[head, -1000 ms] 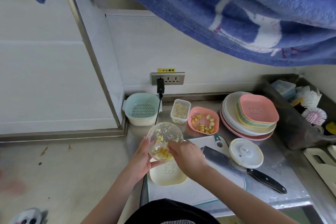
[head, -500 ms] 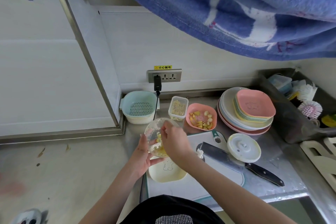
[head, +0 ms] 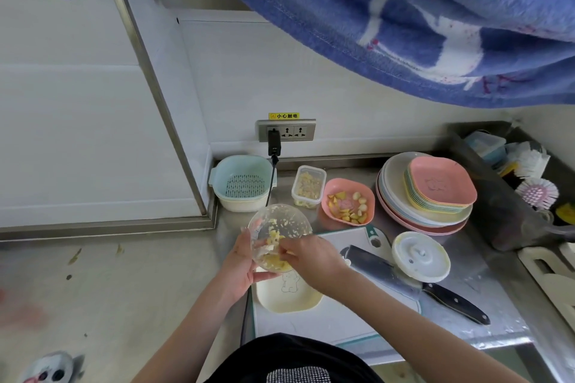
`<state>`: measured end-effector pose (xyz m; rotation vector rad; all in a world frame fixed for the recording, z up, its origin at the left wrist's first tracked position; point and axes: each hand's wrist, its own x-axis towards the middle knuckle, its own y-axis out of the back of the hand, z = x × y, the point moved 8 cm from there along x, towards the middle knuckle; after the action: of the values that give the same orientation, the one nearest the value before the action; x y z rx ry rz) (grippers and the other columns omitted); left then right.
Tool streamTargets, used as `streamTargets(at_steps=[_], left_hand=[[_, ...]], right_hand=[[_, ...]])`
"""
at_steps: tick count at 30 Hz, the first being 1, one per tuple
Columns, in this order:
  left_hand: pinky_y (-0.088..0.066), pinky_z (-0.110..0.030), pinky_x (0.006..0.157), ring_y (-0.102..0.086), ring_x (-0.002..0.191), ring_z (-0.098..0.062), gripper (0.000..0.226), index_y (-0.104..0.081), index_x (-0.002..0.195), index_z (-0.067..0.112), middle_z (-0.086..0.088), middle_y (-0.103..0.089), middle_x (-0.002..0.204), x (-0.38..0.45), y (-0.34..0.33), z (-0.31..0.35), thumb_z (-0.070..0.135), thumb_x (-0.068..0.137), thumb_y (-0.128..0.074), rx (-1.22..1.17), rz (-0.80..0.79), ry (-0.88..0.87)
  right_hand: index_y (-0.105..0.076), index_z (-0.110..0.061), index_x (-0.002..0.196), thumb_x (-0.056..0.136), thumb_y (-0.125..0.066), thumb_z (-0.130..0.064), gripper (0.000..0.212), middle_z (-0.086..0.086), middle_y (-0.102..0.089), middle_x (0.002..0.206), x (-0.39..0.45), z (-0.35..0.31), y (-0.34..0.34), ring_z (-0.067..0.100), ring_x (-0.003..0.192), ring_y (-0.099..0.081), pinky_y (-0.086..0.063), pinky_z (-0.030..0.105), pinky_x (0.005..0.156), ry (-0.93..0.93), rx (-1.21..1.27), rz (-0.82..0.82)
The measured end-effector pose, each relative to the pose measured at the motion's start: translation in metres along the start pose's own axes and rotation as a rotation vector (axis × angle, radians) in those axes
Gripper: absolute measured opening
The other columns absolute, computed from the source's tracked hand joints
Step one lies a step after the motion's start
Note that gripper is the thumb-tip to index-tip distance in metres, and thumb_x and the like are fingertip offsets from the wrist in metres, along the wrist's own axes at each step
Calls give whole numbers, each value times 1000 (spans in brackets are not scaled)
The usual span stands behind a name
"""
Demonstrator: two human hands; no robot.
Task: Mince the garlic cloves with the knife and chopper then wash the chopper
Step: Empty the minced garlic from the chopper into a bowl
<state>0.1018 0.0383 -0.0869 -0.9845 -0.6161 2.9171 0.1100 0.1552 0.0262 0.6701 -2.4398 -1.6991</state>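
My left hand grips the clear chopper bowl by its left side and tilts it over a cream plate on the white cutting board. Minced garlic sticks to the bowl's wall and gathers at its lower edge. My right hand has its fingers inside the lower part of the bowl, against the garlic. The cleaver lies on the board to the right, its black handle toward me. Beside it sits the chopper lid.
Behind the board stand a pink dish of garlic cloves, a small clear box of chopped garlic and a blue colander. Stacked plates fill the back right. A plug cable hangs by the bowl. A blue blanket hangs overhead.
My right hand went up to the bowl's upper rim, then came down to its lower part. My left hand has kept the bowl tilted over the plate.
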Motion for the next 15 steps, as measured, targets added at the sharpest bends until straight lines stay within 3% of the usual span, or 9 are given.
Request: streamTargets(at_steps=[4, 9, 12, 15], left_hand=[[-58, -49, 67, -64, 104, -33, 41, -43, 132, 32, -2, -58, 123, -3, -3, -2, 52, 97, -34, 68, -8, -21], [-58, -53, 69, -63, 108, -31, 49, -49, 124, 37, -5, -62, 121, -6, -9, 10, 62, 82, -45, 167, -3, -104], [-58, -52, 67, -56, 118, -28, 48, -49, 126, 42, -1, -59, 125, -8, -7, 13, 61, 81, -50, 200, 5, -133], [-58, -52, 67, -53, 121, -26, 36, -50, 125, 44, 3, -57, 126, -8, -8, 10, 45, 91, -59, 198, -7, -122]], right_hand=[[-56, -15, 102, 96, -46, -14, 12, 7, -65, 85, 20, 31, 35, 29, 79, -63, -51, 34, 63, -73, -140, 248], [-58, -16, 108, 97, -45, -16, 17, 10, -65, 102, 13, 16, -1, 29, 96, -58, -40, 33, 70, 54, -232, -17], [-57, -15, 107, 96, -46, -13, 16, 11, -65, 98, 14, 19, 10, 30, 91, -60, -33, 31, 63, 33, -242, 86], [-54, -15, 105, 94, -47, -7, 15, 10, -65, 93, 23, 23, 20, 30, 87, -62, -35, 31, 60, -5, -290, 163]])
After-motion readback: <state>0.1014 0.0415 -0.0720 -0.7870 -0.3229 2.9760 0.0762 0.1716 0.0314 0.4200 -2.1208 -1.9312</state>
